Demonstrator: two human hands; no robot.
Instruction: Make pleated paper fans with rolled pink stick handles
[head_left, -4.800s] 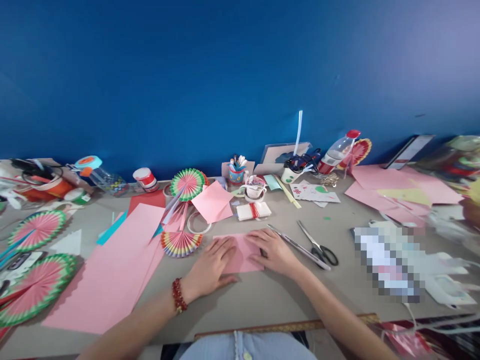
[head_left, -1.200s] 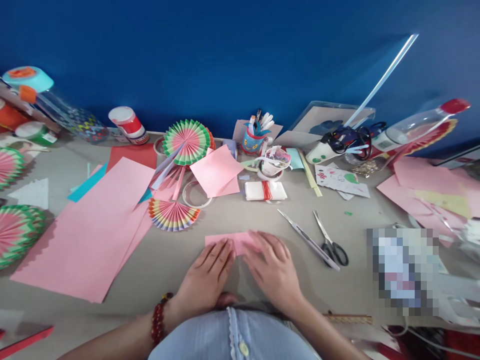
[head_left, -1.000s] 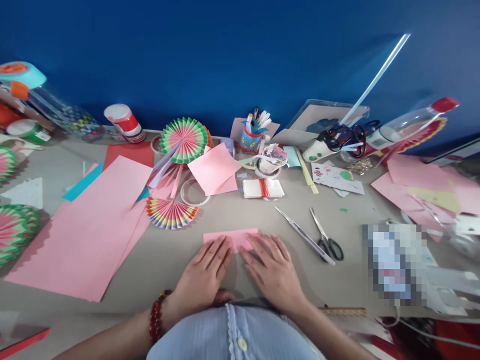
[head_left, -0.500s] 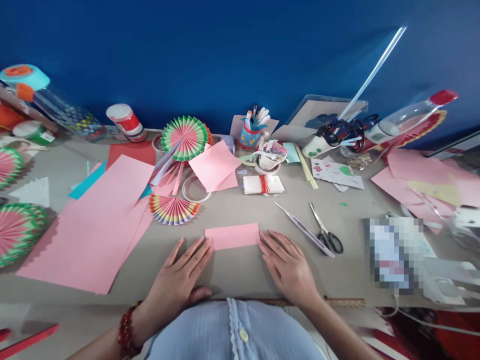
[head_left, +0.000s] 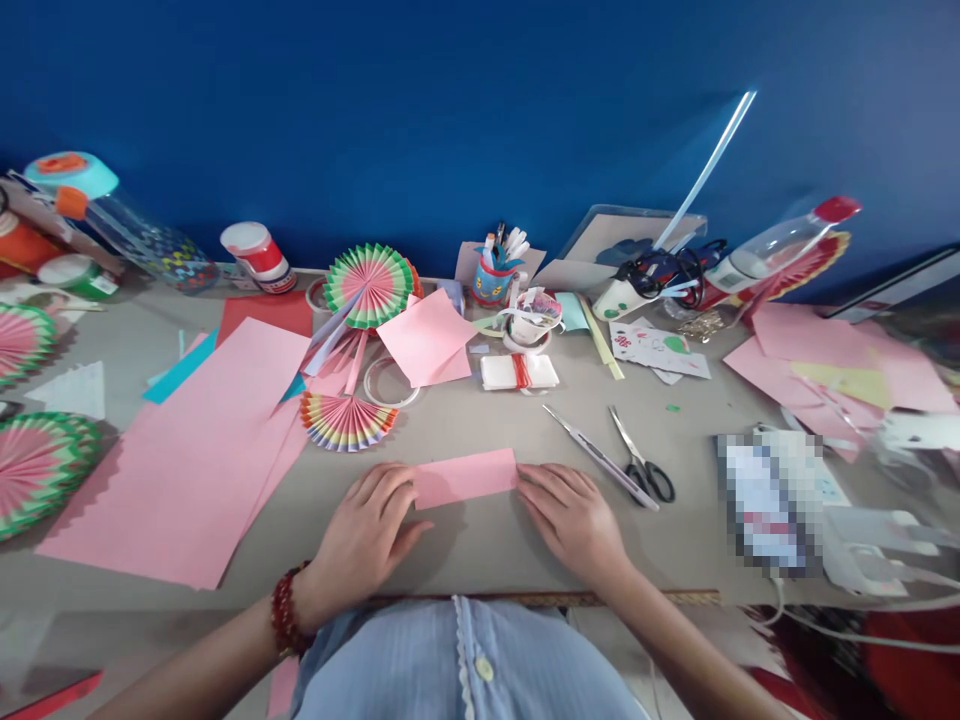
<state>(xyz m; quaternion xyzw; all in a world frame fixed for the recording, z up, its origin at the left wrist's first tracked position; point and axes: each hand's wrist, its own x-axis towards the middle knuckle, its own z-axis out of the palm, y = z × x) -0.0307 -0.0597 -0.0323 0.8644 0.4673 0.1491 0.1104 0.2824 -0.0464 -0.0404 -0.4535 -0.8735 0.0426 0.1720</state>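
Observation:
A folded pink paper strip lies crosswise in front of me, with a shadow along its lower edge. At its left end is my left hand, its fingers bent together on the paper's edge and its thumb apart below. My right hand has its fingertips drawn together at the right end. The undersides of both hands' fingertips are hidden. Right of the strip lie a long slim white tool and scissors with black handles.
Large pink sheets and folded paper fans are on the left. A pen cup, a white bundle tied with red and a clear bottle stand or lie further back. A blurred phone is at the right.
The fingers of my left hand have gone from spread flat to bent at the strip's end. My right fingers have drawn closer together. The strip is slightly tilted, and the view has shifted a little.

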